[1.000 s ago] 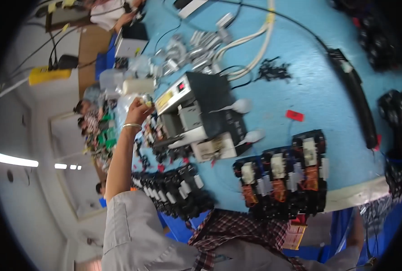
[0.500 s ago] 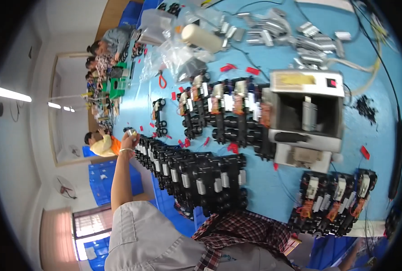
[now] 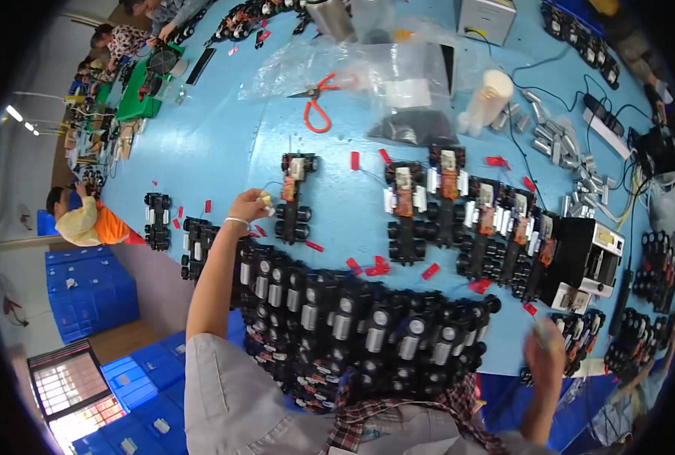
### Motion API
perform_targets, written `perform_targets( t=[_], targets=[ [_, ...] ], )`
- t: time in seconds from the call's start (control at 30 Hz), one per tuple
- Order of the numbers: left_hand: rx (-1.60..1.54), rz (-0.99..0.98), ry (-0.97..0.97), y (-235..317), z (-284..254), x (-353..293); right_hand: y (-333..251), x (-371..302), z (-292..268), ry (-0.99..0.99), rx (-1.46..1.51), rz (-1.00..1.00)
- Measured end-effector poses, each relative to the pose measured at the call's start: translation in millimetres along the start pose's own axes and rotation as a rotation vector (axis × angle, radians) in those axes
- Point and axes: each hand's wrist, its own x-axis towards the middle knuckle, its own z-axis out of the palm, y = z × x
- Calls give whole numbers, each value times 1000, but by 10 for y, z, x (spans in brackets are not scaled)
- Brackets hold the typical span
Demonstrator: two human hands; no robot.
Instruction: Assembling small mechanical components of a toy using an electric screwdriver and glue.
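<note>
My left hand (image 3: pixel 246 208) reaches over the blue table, its fingers closed on a small pale-yellow piece (image 3: pixel 267 199). Just right of it stands a single black toy car chassis (image 3: pixel 292 199) with an orange-brown board, a white block and thick wheels. At the lower right, my right hand (image 3: pixel 546 355) is smeared by motion. Whether it holds anything does not show. Close beside it are more chassis (image 3: pixel 584 334). A dense block of black chassis with silver cylinders (image 3: pixel 345 326) lies between my arms, along the near table edge.
More chassis (image 3: pixel 405 212) stand in a row beside a grey-and-black boxy device (image 3: pixel 586 262). Orange-handled cutters (image 3: pixel 318 106), plastic bags (image 3: pixel 413 83), silver cylinders (image 3: pixel 557 140) and cables lie farther back. Red tags (image 3: pixel 355 160) are scattered about. Blue crates (image 3: pixel 91 284) and other people are at left.
The view has swung, bringing more of the far table into sight. My left hand is now beside the lone chassis, and my right hand has come in at the lower right.
</note>
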Motion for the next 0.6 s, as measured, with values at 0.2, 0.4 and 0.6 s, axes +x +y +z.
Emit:
perform_targets(
  t=[0.2,0.4,0.6],
  targets=[
    [-494,-29,-91,53,-88,166,171,2025,2512,-596,-57,165],
    [-876,-19,-56,48,252,143,974,2840,3438,-426,-148,219],
    [-934,-115,-119,98,275,-27,1098,2817,3558,-204,-566,-229]
  ],
)
